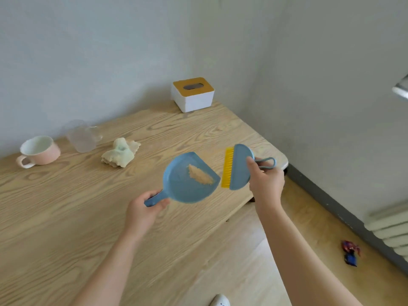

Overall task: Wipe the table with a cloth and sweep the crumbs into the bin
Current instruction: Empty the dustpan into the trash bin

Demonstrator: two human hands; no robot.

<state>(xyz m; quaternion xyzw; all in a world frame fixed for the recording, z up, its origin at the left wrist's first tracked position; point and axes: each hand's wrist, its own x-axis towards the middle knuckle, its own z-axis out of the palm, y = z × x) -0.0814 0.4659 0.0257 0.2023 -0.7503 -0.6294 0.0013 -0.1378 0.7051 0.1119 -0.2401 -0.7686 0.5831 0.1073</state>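
Note:
My left hand [143, 208] grips the handle of a small blue dustpan [187, 186], held above the wooden table [66, 217]. A heap of tan crumbs [199, 175] lies inside the pan near its open lip. My right hand [265, 180] holds a blue hand brush [239, 166] with yellow bristles just right of the pan, bristles facing the pan's lip. A crumpled pale yellow-green cloth [120, 153] lies on the table behind the pan. No bin is in view.
A pink mug [38, 151] and a clear plastic cup [80, 135] stand at the table's back left. A white tissue box [192, 93] with a wooden lid sits in the far corner. Walls close the back and right. A small coloured wrapper [350, 252] lies on the floor.

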